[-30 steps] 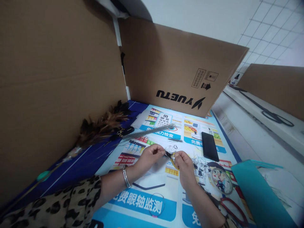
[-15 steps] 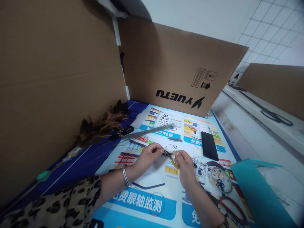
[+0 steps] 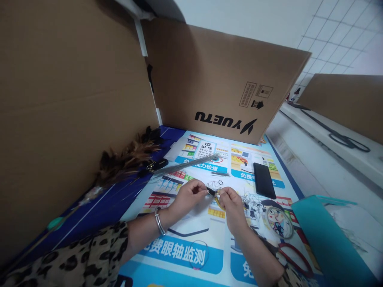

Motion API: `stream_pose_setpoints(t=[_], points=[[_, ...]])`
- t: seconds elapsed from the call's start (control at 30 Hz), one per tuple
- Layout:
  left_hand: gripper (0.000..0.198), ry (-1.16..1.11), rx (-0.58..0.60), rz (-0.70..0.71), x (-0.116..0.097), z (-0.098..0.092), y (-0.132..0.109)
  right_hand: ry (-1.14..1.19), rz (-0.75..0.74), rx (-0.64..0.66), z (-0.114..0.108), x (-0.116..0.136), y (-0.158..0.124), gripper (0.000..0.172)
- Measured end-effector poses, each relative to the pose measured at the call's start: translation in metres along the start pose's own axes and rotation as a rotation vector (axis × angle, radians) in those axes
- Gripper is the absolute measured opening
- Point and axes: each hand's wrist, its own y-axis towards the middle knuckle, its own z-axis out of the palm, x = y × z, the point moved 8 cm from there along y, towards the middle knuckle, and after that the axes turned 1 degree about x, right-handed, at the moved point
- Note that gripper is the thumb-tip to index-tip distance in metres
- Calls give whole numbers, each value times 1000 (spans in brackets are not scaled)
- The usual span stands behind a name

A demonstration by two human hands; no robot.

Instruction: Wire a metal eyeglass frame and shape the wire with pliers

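Think of a clock with the pliers in the middle and twelve pointing away from the person. The left hand (image 3: 190,196) comes in from eight o'clock. Its finger and thumb are pressed together, and they look like they pinch a tiny shiny bit (image 3: 207,191) too small to name. The right hand (image 3: 232,205) comes in from four o'clock. Its fingers are curled tight around the small metal pliers with a black nose and yellow handles (image 3: 212,192), just above the printed blue-and-white table cover (image 3: 179,265). I can't tell if the nose is shut.

The step now looks like fine work, with the pliers' nose right beside the left fingertips. The next move seems to call for a still left hand and a soft, careful squeeze from the right.

A long bundle of thin grey wires (image 3: 188,164) lies near eleven o'clock, with a short pile of thin dark wires (image 3: 220,174) at one. A flat black phone (image 3: 265,180) lies between two and three. Red-handled scissors (image 3: 295,257) are at four.
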Motion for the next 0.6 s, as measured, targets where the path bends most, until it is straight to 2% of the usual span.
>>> stream_pose_setpoints(t=[0.37, 0.6], points=[[11, -106, -23, -39, 15, -3, 2, -27, -1, -1, 0, 0, -1, 21], [13, -143, -43, -54, 15, -4, 2, -4, 4, -20, -2, 0, -1, 23]])
